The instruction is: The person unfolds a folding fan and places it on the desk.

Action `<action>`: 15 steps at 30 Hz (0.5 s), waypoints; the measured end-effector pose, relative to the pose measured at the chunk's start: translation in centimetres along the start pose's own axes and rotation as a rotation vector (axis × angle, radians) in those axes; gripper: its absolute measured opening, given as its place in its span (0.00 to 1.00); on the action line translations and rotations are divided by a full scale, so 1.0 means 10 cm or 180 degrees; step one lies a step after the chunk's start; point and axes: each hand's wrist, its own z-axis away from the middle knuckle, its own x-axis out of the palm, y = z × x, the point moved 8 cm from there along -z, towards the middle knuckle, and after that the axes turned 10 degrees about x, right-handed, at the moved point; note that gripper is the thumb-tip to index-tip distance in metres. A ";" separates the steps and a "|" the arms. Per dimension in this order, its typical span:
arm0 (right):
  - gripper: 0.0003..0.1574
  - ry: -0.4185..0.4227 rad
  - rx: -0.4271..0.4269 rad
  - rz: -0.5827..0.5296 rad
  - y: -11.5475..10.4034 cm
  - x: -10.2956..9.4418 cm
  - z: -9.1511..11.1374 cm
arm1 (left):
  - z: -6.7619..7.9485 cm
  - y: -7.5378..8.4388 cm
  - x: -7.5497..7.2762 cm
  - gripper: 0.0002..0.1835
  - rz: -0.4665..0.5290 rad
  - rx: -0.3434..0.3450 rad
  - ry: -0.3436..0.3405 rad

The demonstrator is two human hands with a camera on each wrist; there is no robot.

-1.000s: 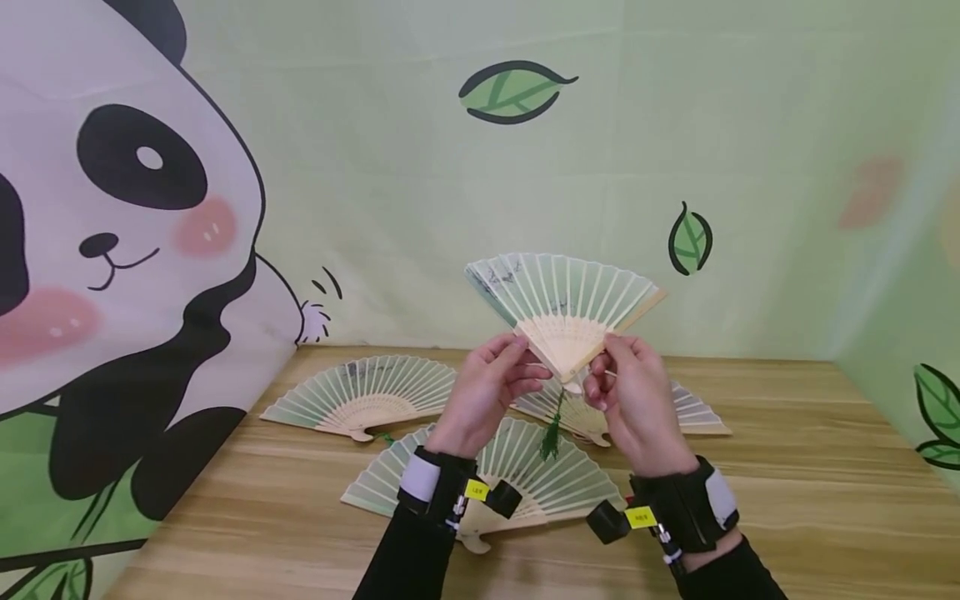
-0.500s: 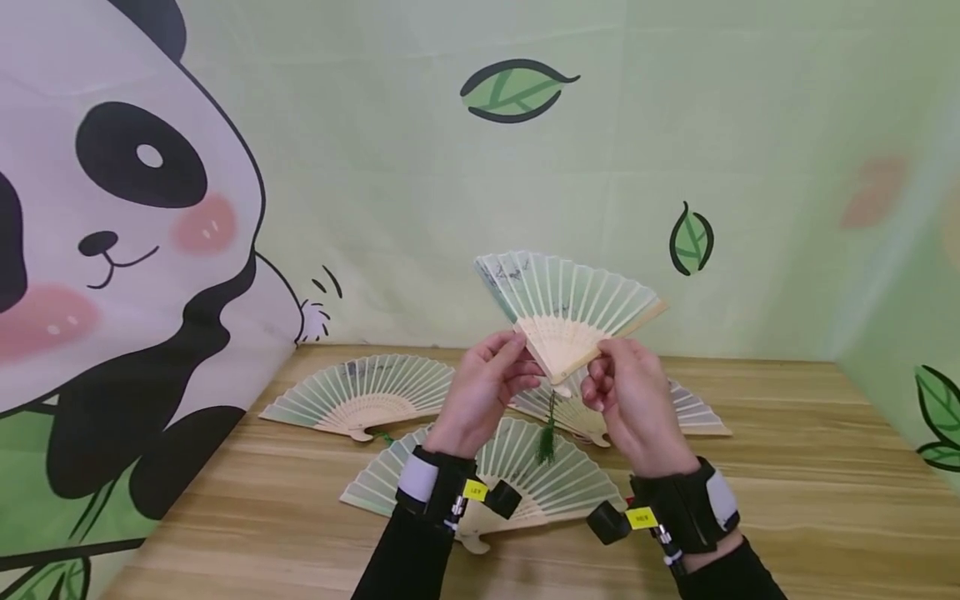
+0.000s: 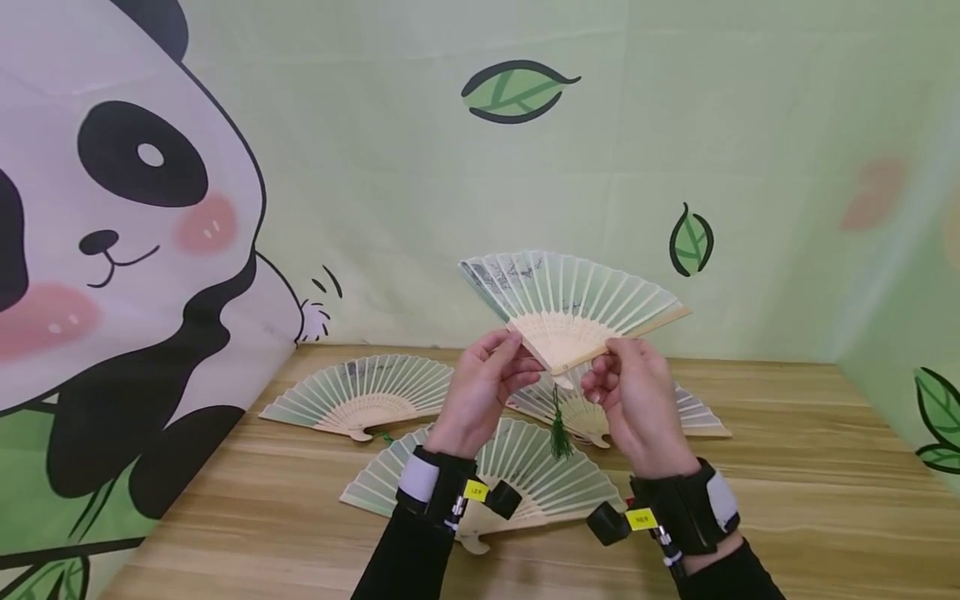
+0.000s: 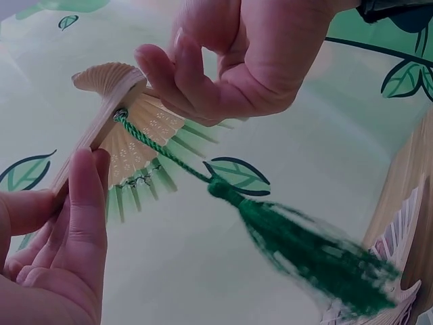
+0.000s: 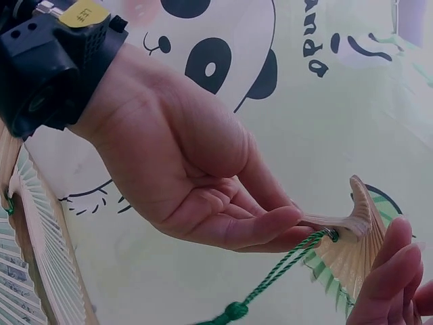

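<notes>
Between my two hands is a pale green folding fan (image 3: 570, 287), partly spread and raised above the table. Its light wooden ribs meet at a pivot near the bottom. My left hand (image 3: 487, 379) pinches the left outer rib; in the left wrist view these fingers (image 4: 86, 203) lie along the wood. My right hand (image 3: 641, 396) pinches the right outer rib between thumb and fingers, shown at the edge of the right wrist view by its fingertips (image 5: 389, 271). From the fan's pivot end hangs a dark green tassel (image 4: 318, 250) on a twisted cord (image 4: 159, 145).
Several spread fans lie on the wooden table (image 3: 810, 467): a green fan (image 3: 360, 392) at the left, another green fan (image 3: 562, 475) in front under my wrists, and fans (image 3: 697, 408) behind my right hand. A panda-printed backdrop (image 3: 375, 167) rises behind the table.
The held fan narrowed slightly, then spread wider, its right outer rib now tilted lower. Its green tassel has swung left and back. Both hands keep hold in nearly the same place.
</notes>
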 end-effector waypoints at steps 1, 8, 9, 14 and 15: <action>0.05 0.0001 -0.0008 -0.0012 0.00 0.00 0.00 | 0.00 0.00 0.00 0.07 0.0000 0.0003 0.0007; 0.05 0.0003 -0.0024 -0.0076 0.00 0.00 0.00 | 0.00 0.00 -0.02 0.07 -0.0002 0.0021 0.0053; 0.05 0.0009 -0.0021 -0.0088 0.01 -0.01 0.00 | 0.00 0.00 -0.02 0.07 0.0003 0.0022 0.0055; 0.05 0.0048 -0.0019 -0.0156 0.01 -0.03 -0.01 | 0.00 0.01 -0.01 0.07 -0.0011 0.0042 0.0036; 0.04 0.0052 -0.0024 -0.0175 0.00 -0.03 -0.01 | 0.00 0.01 -0.01 0.07 -0.0015 0.0046 0.0034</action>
